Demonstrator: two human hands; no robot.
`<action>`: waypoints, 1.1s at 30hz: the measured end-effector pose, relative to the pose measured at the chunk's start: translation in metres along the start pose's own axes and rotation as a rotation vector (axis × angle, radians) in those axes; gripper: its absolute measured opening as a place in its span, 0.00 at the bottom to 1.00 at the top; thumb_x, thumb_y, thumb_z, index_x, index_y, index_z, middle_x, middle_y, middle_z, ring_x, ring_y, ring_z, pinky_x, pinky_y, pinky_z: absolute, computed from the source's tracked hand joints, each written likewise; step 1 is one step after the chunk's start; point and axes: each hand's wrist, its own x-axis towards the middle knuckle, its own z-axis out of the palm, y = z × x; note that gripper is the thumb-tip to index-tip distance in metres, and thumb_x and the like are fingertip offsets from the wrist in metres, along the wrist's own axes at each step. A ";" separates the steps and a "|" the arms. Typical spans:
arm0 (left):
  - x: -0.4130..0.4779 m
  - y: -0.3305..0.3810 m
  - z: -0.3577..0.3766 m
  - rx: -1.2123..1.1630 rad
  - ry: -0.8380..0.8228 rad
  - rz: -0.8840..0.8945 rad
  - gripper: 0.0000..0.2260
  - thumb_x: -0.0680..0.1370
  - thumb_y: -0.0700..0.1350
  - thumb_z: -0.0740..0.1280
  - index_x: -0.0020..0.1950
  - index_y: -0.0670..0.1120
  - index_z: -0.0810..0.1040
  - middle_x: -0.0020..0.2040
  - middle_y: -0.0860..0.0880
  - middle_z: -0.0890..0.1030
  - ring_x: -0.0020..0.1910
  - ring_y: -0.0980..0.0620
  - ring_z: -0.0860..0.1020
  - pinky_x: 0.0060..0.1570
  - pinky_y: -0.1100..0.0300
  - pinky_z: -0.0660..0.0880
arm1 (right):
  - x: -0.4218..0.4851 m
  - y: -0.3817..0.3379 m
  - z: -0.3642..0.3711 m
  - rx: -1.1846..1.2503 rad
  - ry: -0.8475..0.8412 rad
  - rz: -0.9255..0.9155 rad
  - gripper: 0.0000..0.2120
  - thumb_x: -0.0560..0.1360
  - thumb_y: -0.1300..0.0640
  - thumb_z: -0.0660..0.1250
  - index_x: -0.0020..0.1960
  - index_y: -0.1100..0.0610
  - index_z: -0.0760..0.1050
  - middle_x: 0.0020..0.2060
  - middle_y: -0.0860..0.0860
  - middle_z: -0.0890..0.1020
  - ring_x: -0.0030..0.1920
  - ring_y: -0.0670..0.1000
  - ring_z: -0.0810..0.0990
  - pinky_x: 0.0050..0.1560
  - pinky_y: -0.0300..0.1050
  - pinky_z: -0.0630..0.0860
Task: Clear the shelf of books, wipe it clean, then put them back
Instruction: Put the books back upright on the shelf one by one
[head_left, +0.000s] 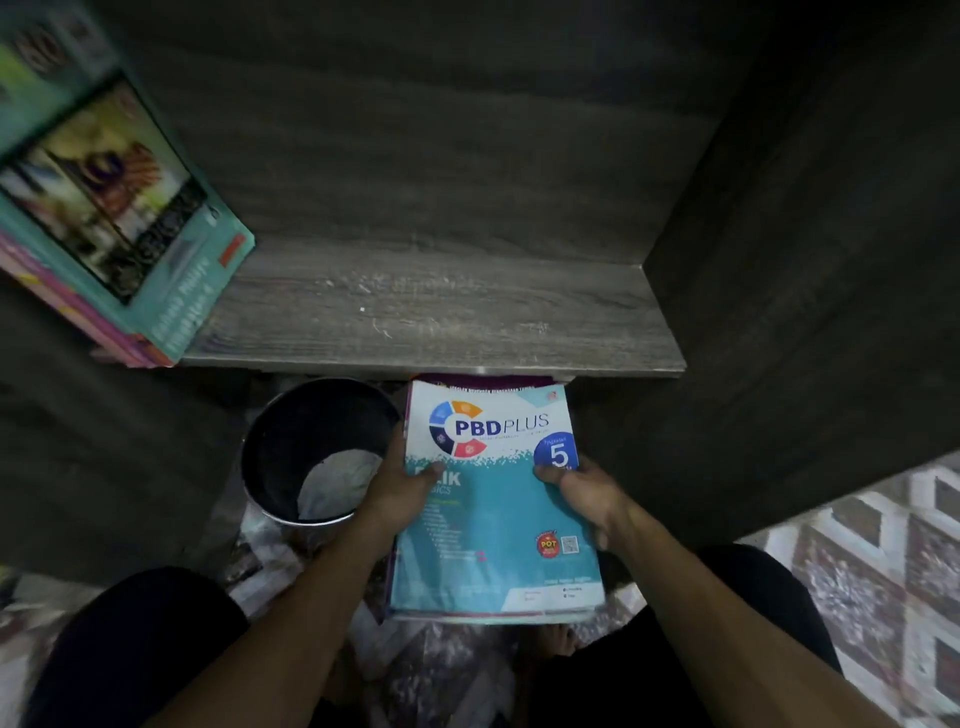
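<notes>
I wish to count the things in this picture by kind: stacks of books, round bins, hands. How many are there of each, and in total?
Stacks of books: 2, the shelf stack lying on the shelf and the held stack.
Round bins: 1, the bin.
Hands: 2, the left hand and the right hand, both gripping the held stack.
Total: 5.

A single wide-angle camera worn on the person's head looks forward and steeply down at close range. The grey shelf (431, 312) spans the far half of the frame. The left hand (400, 488) and right hand (589, 501), gripping a workbook (493, 519), sit just below centre, with patterned floor (883, 571) at near right.
</notes>
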 end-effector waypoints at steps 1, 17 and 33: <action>-0.006 0.006 -0.003 0.004 -0.010 0.012 0.24 0.78 0.34 0.67 0.68 0.53 0.65 0.62 0.49 0.77 0.60 0.48 0.77 0.56 0.63 0.75 | -0.008 -0.003 0.002 -0.004 -0.016 -0.010 0.09 0.78 0.58 0.68 0.58 0.56 0.78 0.46 0.56 0.87 0.45 0.58 0.87 0.47 0.55 0.83; -0.004 -0.023 0.017 -0.061 -0.004 -0.061 0.22 0.76 0.33 0.68 0.67 0.49 0.70 0.61 0.47 0.80 0.59 0.46 0.79 0.62 0.46 0.75 | 0.009 0.007 -0.014 -0.133 -0.016 -0.016 0.11 0.78 0.59 0.69 0.60 0.55 0.77 0.48 0.55 0.87 0.47 0.58 0.86 0.54 0.59 0.81; 0.004 -0.050 0.028 -0.095 -0.015 -0.126 0.27 0.76 0.34 0.70 0.71 0.48 0.66 0.61 0.49 0.78 0.50 0.64 0.80 0.48 0.70 0.76 | 0.054 0.043 -0.016 -0.195 -0.039 0.165 0.18 0.67 0.53 0.74 0.56 0.56 0.81 0.46 0.55 0.87 0.47 0.59 0.86 0.58 0.60 0.80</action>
